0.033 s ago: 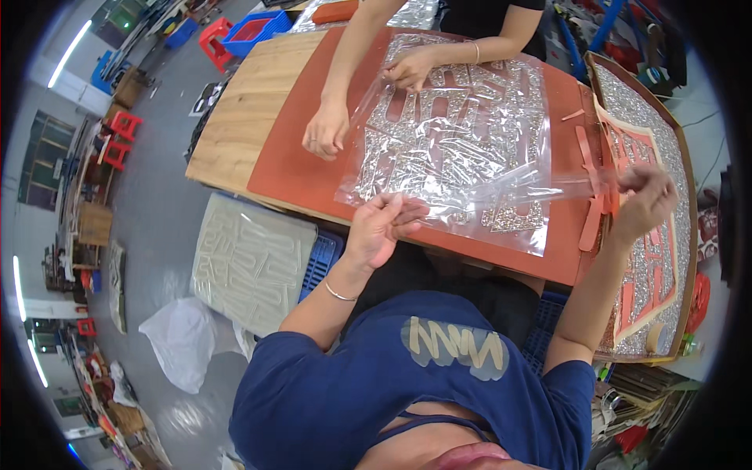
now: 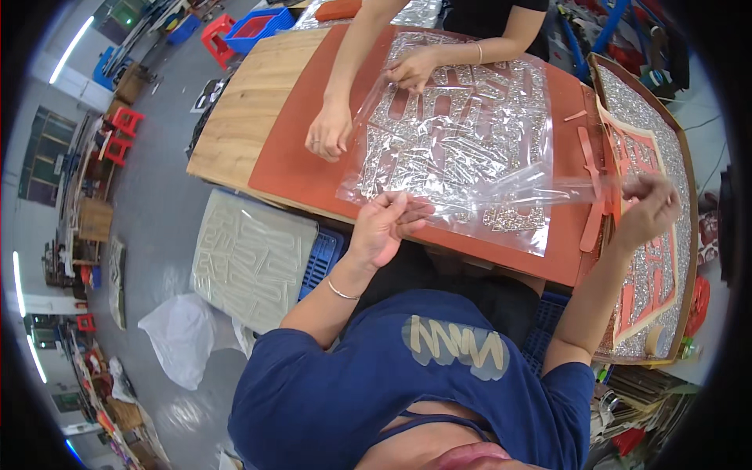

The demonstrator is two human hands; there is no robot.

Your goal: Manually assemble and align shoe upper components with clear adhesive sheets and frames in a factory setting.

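Observation:
A clear plastic film [image 2: 523, 236] lies over a silvery glitter sheet [image 2: 462, 113] with long cut-out shapes, on the reddish-brown board [image 2: 286, 149]. Thumb and fingers of my right hand [image 2: 650, 211] are closed on a folded strip of that film, raised at the right and stretched taut toward the middle. My left hand [image 2: 388, 227] is palm up at the near edge of the film, its fingers partly extended and apart. Whether they touch the film is hard to see. Across the table, a co-worker's hand [image 2: 413, 69] pinches the film's far left part; their other hand [image 2: 329, 131] rests beside it.
Reddish offcut strips [image 2: 589, 157] lie on the board's right side. Beyond them stands a tray [image 2: 680, 313] with another glitter sheet. A pale panel with raised shapes [image 2: 251, 262] sits on a blue crate [image 2: 321, 258] at lower left, near a white plastic bag [image 2: 182, 341].

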